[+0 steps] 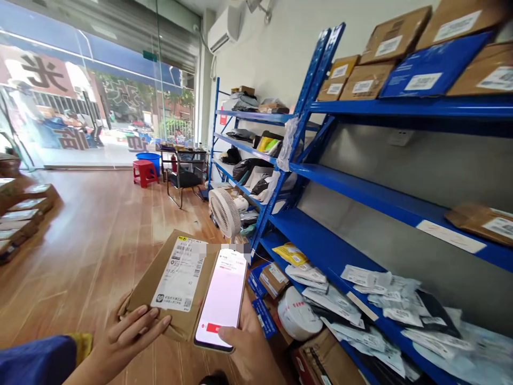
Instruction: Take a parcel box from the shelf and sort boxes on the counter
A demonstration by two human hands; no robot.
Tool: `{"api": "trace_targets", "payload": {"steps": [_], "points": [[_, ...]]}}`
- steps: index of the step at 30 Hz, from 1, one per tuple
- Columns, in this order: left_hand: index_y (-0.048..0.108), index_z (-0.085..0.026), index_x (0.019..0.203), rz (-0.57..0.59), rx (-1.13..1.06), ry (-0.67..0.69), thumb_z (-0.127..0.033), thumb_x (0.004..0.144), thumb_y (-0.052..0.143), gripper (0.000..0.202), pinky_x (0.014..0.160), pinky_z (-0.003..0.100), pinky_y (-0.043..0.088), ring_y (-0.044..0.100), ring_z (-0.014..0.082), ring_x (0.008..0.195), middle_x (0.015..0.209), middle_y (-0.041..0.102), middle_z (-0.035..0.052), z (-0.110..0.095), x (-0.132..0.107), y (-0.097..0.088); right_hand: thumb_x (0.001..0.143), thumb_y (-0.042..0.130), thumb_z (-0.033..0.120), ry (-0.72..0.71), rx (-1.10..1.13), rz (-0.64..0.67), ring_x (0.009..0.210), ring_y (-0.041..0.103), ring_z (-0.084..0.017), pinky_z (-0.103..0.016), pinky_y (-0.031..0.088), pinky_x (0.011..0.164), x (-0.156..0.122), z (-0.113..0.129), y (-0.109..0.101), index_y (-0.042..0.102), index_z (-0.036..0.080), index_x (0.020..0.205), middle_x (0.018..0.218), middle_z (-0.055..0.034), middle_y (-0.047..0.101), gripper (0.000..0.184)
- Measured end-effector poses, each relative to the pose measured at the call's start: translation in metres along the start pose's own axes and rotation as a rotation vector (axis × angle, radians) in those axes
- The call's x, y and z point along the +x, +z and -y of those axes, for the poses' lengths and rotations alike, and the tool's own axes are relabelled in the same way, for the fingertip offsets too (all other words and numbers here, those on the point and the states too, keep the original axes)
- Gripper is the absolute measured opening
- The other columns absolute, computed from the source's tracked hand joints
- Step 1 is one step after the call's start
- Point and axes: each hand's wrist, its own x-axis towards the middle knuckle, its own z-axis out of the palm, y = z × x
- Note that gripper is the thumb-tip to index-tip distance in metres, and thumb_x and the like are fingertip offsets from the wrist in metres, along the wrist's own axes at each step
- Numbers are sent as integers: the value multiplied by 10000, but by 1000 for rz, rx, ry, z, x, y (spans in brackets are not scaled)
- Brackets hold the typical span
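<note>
At the bottom of your view, toward six o'clock, your two hands meet over a flat brown parcel [168,283]. Your left hand [128,334] comes in from seven o'clock and grasps the parcel's near corner, fingers spread across the top face just below its white shipping label [182,275]; the parcel tilts up and away toward twelve o'clock from that grip. Your right hand [250,345] rises from five o'clock and is clenched around a phone [222,299], thumb laid on the lower screen. The lit phone lies against the parcel's right edge, at about three o'clock from the label, overlapping the cardboard.

Off toward three o'clock stands a blue shelving rack [360,195]: its lower shelf is heaped with grey mailer bags [360,299], its top shelf holds cardboard boxes [366,80]. A white floor fan [224,211] sits at the rack's foot, at one o'clock from the phone. Far back at eleven o'clock are a red stool [145,172] and a blue tub [149,159].
</note>
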Motion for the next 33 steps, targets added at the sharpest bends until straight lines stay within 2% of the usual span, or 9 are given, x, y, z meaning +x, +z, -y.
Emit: {"api": "trace_targets", "payload": {"steps": [4,8,9,13,18,21,25,30,33], "points": [[698,-295,874,35,19,-90,40,832,500,391,1167,232,256,531,87,915,960,536,-13,27,-12,3,505,764,108,53,23,-5,1102,626,-315,-501,441,1004,42,-16,7,351,258,1414,1213,-87,667,1010],[683,-307,870,20,46,-161,-23,880,475,353,1203,321,210,526,96,926,948,539,-14,61,-20,19,529,766,123,134,8,52,1075,639,-306,-490,464,975,96,-29,10,328,276,1434,1188,-89,680,1017],[680,-310,877,24,65,-167,-27,883,476,349,1201,316,215,525,96,930,948,539,-14,72,-23,25,535,766,124,140,14,76,1085,634,-305,-485,469,969,112,-33,9,316,275,1439,1192,-93,678,1021],[678,-296,900,58,117,-162,-11,884,436,374,1163,197,252,534,81,945,945,550,-8,123,-33,56,532,782,138,153,50,137,1075,637,-319,-487,487,933,186,-47,5,343,245,1420,1174,-117,682,996],[688,-322,901,50,167,-307,-26,870,484,361,1164,210,266,538,98,976,943,558,0,187,-47,103,539,802,143,213,-26,149,1035,650,-297,-453,492,918,286,-54,6,380,233,1403,1190,-108,677,966],[668,-369,1044,37,230,-394,-84,882,527,357,1188,254,230,542,115,961,940,559,2,219,-51,129,533,827,168,242,-25,149,1074,636,-306,-472,467,960,341,-57,9,379,232,1409,1223,-116,662,986],[514,-423,1309,79,324,-394,-106,886,538,529,1207,350,204,543,138,927,958,543,10,260,-50,153,545,841,206,288,-59,155,1085,633,-307,-476,467,961,404,-66,12,385,251,1408,1207,-107,672,978],[459,-423,1368,107,366,-407,-133,894,549,563,1203,352,217,535,150,944,978,537,20,318,-56,182,533,845,206,342,-83,189,1020,650,-276,-425,490,905,477,-82,24,382,247,1407,1229,-103,660,989],[444,-433,1376,151,396,-389,-55,876,524,632,1195,322,225,550,138,932,981,543,11,362,-64,204,543,812,172,340,-67,192,1004,652,-269,-398,505,855,526,-93,38,403,230,1396,1198,-101,676,947]]}}
